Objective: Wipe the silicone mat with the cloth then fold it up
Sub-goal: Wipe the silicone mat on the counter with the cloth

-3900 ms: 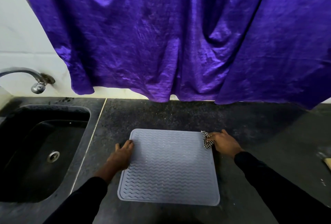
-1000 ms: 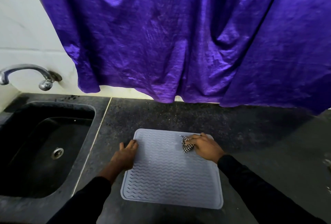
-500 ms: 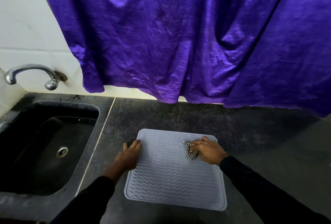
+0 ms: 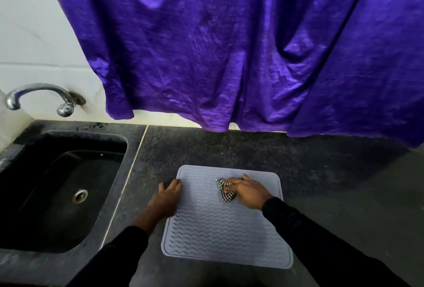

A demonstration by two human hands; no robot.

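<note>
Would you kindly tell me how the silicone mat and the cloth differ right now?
The silicone mat is plain pale grey with wavy ridges; the cloth is black-and-white checked. The mat lies flat and spread out; the cloth is bunched under the right hand. The mat is far larger than the cloth. Each has a hand on it.

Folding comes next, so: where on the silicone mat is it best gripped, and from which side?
Likely the near right corner of the silicone mat: it lies flat, uncovered, while the left hand presses the left edge and the right hand holds the cloth on the far part. Come from the near side, pinching the thin rim.
</note>
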